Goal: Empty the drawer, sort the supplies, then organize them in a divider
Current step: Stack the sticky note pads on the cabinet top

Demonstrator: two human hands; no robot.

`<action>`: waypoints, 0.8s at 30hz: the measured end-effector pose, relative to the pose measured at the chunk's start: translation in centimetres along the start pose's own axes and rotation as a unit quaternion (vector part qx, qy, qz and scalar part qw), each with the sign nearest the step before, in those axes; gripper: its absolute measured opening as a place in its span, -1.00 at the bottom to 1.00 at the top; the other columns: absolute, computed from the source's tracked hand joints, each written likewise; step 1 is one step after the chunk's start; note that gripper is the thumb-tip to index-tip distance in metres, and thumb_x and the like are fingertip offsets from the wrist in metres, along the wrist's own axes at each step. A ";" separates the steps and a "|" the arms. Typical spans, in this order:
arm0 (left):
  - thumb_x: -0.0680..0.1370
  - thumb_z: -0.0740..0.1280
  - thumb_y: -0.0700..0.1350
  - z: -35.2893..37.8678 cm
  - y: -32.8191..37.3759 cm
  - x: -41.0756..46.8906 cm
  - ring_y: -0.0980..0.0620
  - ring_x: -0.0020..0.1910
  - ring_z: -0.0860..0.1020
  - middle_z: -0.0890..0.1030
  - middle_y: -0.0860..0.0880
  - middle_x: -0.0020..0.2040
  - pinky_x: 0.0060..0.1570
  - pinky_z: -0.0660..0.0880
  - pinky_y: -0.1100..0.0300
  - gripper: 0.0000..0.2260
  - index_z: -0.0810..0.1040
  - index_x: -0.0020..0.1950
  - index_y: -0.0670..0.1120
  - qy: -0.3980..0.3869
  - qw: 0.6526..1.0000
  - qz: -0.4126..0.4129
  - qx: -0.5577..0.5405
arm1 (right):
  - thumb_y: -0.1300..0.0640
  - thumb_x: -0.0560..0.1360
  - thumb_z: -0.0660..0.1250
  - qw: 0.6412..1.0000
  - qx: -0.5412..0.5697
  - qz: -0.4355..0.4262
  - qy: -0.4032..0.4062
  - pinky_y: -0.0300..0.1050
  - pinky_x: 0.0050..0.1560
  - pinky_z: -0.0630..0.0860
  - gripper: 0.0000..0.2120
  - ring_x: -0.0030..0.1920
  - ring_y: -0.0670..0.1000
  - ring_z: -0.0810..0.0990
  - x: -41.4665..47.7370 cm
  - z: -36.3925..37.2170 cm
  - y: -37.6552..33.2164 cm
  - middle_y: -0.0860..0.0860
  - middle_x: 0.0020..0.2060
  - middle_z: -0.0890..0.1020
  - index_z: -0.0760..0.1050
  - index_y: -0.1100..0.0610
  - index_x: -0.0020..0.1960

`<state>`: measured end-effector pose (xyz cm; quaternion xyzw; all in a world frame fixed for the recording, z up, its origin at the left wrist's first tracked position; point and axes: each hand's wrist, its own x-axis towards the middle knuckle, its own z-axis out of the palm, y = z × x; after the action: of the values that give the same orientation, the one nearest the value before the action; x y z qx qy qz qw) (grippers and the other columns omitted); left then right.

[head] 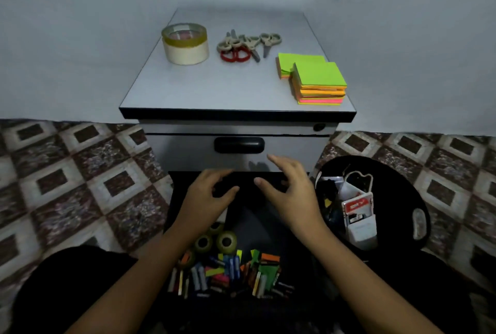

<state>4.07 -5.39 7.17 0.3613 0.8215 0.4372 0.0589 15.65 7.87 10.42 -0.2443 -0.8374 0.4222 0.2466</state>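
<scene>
— Looking into the open dark drawer [295, 266] pulled out low toward the person: what is left in it, and where?

— A loose heap of small batteries and bright paper tabs [230, 272] lies along the drawer's near edge, with a few small olive-green tape rolls [214, 239] just beyond it toward the near-left corner. The far half of the drawer floor looks bare and dark.

— And the hands?

— Both hover over that bare far half. The left hand [206, 194] is palm-down with its fingers [228, 191] curled loosely; the right hand [290, 186] is spread, fingers [276, 160] pointing at the closed grey drawer front with the black handle [239, 145]. Both are released, grasping nothing.

— So the supplies lie which way from them?

— Behind them, back toward the person's body. The heap's long axis runs left to right along the near edge. The tape rolls sit almost under the left wrist, so I judge the left hand nearer to them; the heap is about equally reachable by either.

— What is already out?

— On the grey cabinet top: a wide roll of clear and cream tape [185, 43] at the far-left corner, a pile of beige and red scissors [248, 45] mid-back, green-topped sticky-note pads [316, 79] at the right edge. A round black tray [418, 199] of oddments sits on the patterned tile floor [80, 172], right of the drawer.

— A divider?

— I cannot pick one out.
</scene>
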 end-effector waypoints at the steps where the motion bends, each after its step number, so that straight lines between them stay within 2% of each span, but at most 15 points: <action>1: 0.49 0.41 -0.14 0.2 -1.2 -0.4 0.08 0.09 0.49 0.51 -0.02 0.10 0.03 0.34 0.45 -0.67 0.54 0.24 -0.14 -0.012 0.999 -0.031 0.001 | 0.08 0.44 0.43 1.000 0.000 0.018 -0.022 -0.52 0.11 0.27 -0.53 0.17 -0.13 0.42 -0.3 1.2 0.7 -0.09 0.10 0.41 0.45 0.10 0.32; 2: 0.50 0.39 -0.13 0.5 -2.3 -0.8 0.05 0.11 0.49 0.51 -0.05 0.14 0.05 0.35 0.38 -0.67 0.53 0.25 -0.14 -0.024 0.998 -0.064 0.001 | 0.09 0.45 0.42 0.998 0.001 0.036 -0.043 -0.44 0.13 0.30 -0.54 0.20 -0.08 0.44 -0.6 2.4 1.4 -0.05 0.12 0.44 0.45 0.11 0.32; 4: 0.53 0.35 -0.12 0.8 -4.6 -1.3 0.00 0.17 0.47 0.48 -0.09 0.22 0.06 0.35 0.30 -0.67 0.50 0.29 -0.13 -0.054 0.991 -0.125 0.008 | 0.10 0.46 0.40 0.995 0.001 0.067 -0.077 -0.44 0.12 0.28 -0.55 0.23 -0.03 0.45 -0.9 4.7 2.7 0.04 0.19 0.47 0.44 0.12 0.33; 10: 0.56 0.30 -0.13 2.1 -10.1 -2.1 -0.09 0.19 0.49 0.32 -0.16 0.36 0.03 0.37 0.39 -0.61 0.39 0.38 -0.15 -0.122 0.971 -0.203 0.043 | 0.10 0.52 0.34 0.972 -0.018 0.167 -0.162 -0.46 0.01 0.24 -0.57 0.22 0.02 0.47 -0.8 10.3 6.4 0.10 0.25 0.46 0.40 0.11 0.37; 13: 0.57 0.29 -0.12 3.0 -11.8 -1.7 -0.13 0.30 0.41 0.22 -0.18 0.44 0.22 0.38 0.24 -0.56 0.33 0.43 -0.15 -0.150 0.961 -0.225 0.059 | 0.10 0.52 0.33 0.962 -0.017 0.210 -0.173 -0.47 -0.03 0.25 -0.59 0.21 0.08 0.50 -0.3 12.8 7.9 0.15 0.24 0.50 0.42 0.16 0.34; 15: 0.58 0.27 -0.11 3.6 -12.6 -1.4 -0.18 0.37 0.33 0.15 -0.20 0.48 0.33 0.35 0.08 -0.54 0.28 0.46 -0.14 -0.165 0.954 -0.239 0.069 | 0.07 0.52 0.34 0.958 -0.007 0.230 -0.171 -0.39 0.02 0.32 -0.59 0.20 0.08 0.51 0.0 14.0 8.7 0.17 0.21 0.53 0.44 0.19 0.32; 17: 0.60 0.23 -0.11 4.1 -13.0 -1.2 -0.21 0.40 0.28 0.11 -0.21 0.49 0.36 0.31 0.03 -0.53 0.22 0.48 -0.14 -0.167 0.950 -0.254 0.077 | 0.08 0.53 0.33 0.955 -0.004 0.237 -0.179 -0.29 0.02 0.38 -0.61 0.18 0.10 0.53 0.3 15.0 9.4 0.18 0.19 0.56 0.44 0.20 0.31; 20: 0.61 0.19 -0.12 4.9 -13.5 -0.9 -0.22 0.39 0.28 0.10 -0.22 0.49 0.35 0.28 0.06 -0.53 0.17 0.50 -0.15 -0.155 0.946 -0.275 0.069 | 0.21 0.54 0.30 0.951 -0.010 0.242 -0.190 -0.27 0.01 0.40 -0.63 0.17 0.13 0.54 0.8 16.0 10.1 0.19 0.19 0.57 0.41 0.24 0.33; 24: 0.62 0.16 -0.14 5.3 -14.3 -0.7 -0.25 0.33 0.35 0.20 -0.27 0.45 0.27 0.36 0.05 -0.54 0.16 0.50 -0.16 -0.157 0.943 -0.286 0.069 | 0.24 0.55 0.27 0.950 -0.016 0.246 -0.190 -0.34 0.01 0.35 -0.60 0.24 0.13 0.50 1.5 17.2 10.6 0.17 0.26 0.52 0.37 0.25 0.37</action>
<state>-0.96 -7.36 -7.11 0.1782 0.8987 0.2818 0.2849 5.98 4.29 -6.98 -0.3622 -0.7890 0.4951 -0.0325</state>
